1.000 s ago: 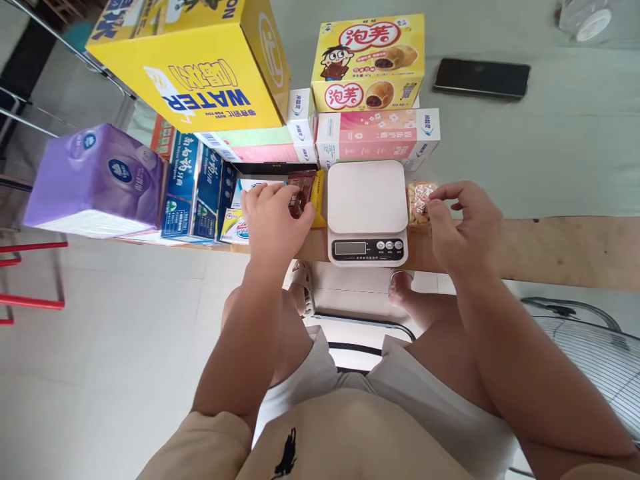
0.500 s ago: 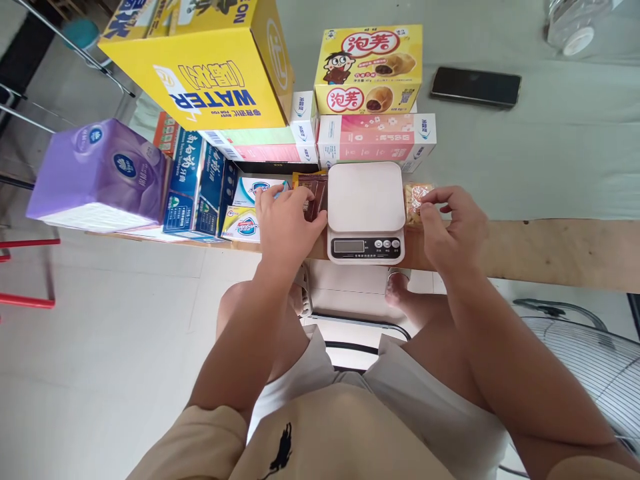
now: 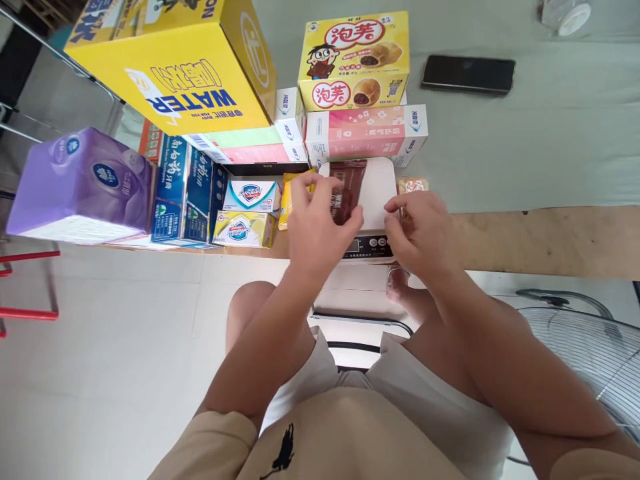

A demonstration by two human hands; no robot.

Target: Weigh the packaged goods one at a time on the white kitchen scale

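My left hand [image 3: 320, 223] grips a brown snack packet [image 3: 349, 190] by its left side, over the white plate of a kitchen scale [image 3: 379, 183]. Whether the packet rests on the plate is hard to tell. At the scale's right edge is my right hand [image 3: 425, 230], its fingers curled and the thumb a little apart from the index finger, holding nothing visible. Behind that hand lies a small clear packet of pale snack [image 3: 413, 185], partly covered. A yellow packet [image 3: 289, 200] lies left of the scale, partly behind my left hand. The fingers hide part of the scale's display.
Left of the yellow packet lie two soap boxes [image 3: 251, 196], then blue toothpaste boxes [image 3: 183, 190] and a purple tissue pack [image 3: 83, 183]. Behind stand a large yellow carton [image 3: 175, 80], pink boxes [image 3: 367, 130] and a yellow puff box [image 3: 354, 60]. A phone [image 3: 469, 74] lies back right.
My left hand has carried the brown packet rightward from beside the scale to above its plate, uncovering the yellow packet. My right hand has moved left from the clear snack packet to the scale's edge.
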